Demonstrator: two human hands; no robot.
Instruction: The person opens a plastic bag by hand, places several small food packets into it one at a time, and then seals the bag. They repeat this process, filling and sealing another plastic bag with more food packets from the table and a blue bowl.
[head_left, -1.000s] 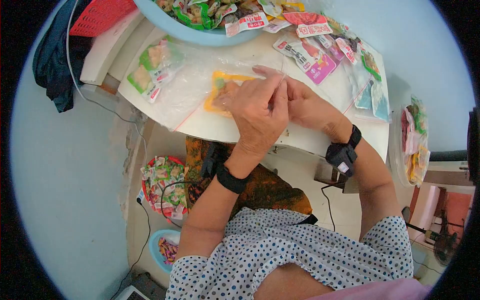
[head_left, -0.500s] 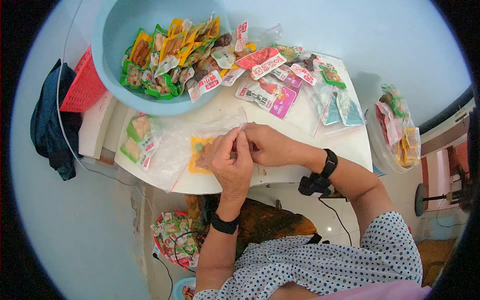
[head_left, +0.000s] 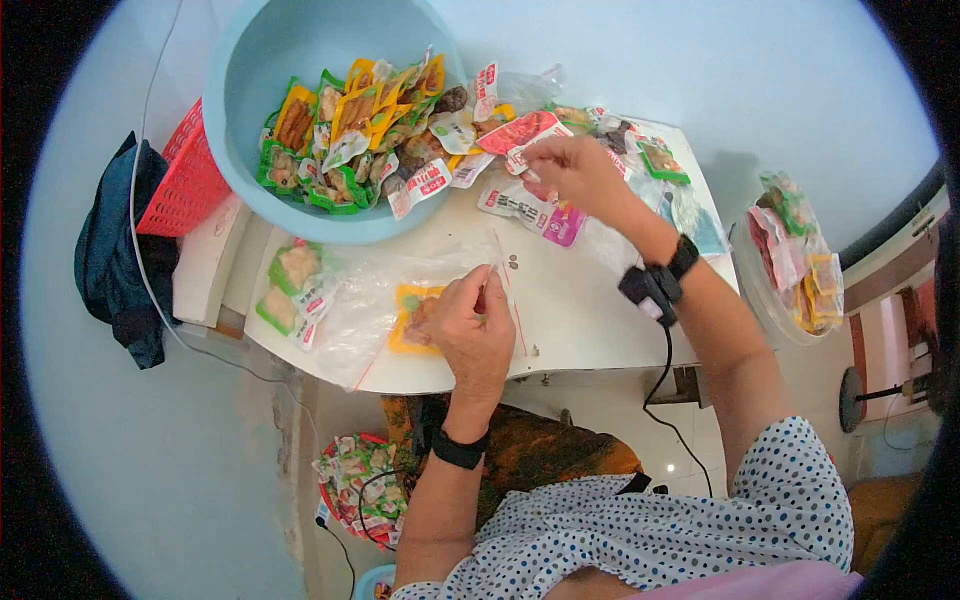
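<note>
My left hand (head_left: 468,325) is closed on the open edge of a clear plastic bag (head_left: 365,275), which lies flat on the white table (head_left: 590,300). Inside or beneath its film, a yellow-edged packet (head_left: 412,318) shows beside that hand; which of the two I cannot tell. White-and-green packets (head_left: 290,290) lie at the bag's far left end. Over the packets at the back of the table is my right hand (head_left: 580,175), its fingers bent near a red-and-white packet (head_left: 522,135). Whether those fingers grip anything is unclear. A purple-and-white packet (head_left: 535,213) lies below it.
A large blue basin (head_left: 335,225) heaped with packets stands at the back left, beside a red basket (head_left: 185,180). At the right is a clear tub (head_left: 770,290) of packets. Below the table, a red basket (head_left: 362,485) holds more packets. A cable runs from my right wrist.
My right hand has left the bag's edge and moved up and right over the packets. My left hand stays at the bag. The whole view has shifted slightly.
</note>
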